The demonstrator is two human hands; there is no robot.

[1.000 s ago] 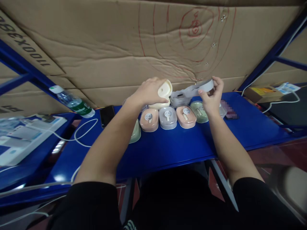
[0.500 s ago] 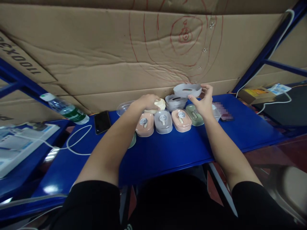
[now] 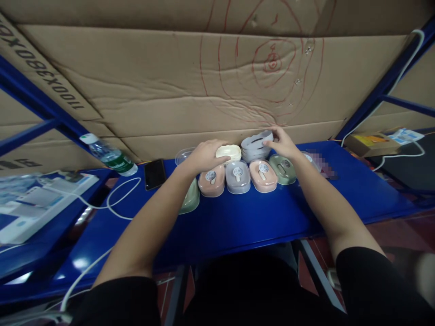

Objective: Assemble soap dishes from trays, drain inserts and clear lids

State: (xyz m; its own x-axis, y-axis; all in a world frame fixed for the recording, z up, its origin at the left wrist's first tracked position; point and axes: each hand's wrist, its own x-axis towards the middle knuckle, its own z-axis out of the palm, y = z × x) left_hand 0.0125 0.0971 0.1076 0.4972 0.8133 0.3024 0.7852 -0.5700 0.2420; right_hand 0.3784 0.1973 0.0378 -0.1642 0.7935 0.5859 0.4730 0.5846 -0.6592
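Note:
My left hand (image 3: 208, 155) is closed around the near-left side of a cream oval dish (image 3: 233, 151), thumb in front and fingers behind. In my right hand (image 3: 283, 142) is the right end of a grey oval dish (image 3: 258, 138) with a slot in it. That dish sits slightly tilted on a stack of similar grey dishes (image 3: 253, 155). In front stand lidded oval boxes with round stickers: a pink box (image 3: 211, 182), a grey box (image 3: 238, 178), another pink box (image 3: 263, 176) and a green box (image 3: 283, 170). Beneath my left forearm shows another green box (image 3: 190, 199).
A clear lid (image 3: 183, 155) lies behind my left forearm. To the left are a black phone (image 3: 154, 174), a water bottle (image 3: 112, 156) and a looped white cable (image 3: 112, 213). Cardboard (image 3: 149, 77) walls off the back of the blue table (image 3: 234, 222).
My right hand has lowered the grey dish from above onto the stack and moved left. My left hand stays at the cream dish. The view has shifted slightly.

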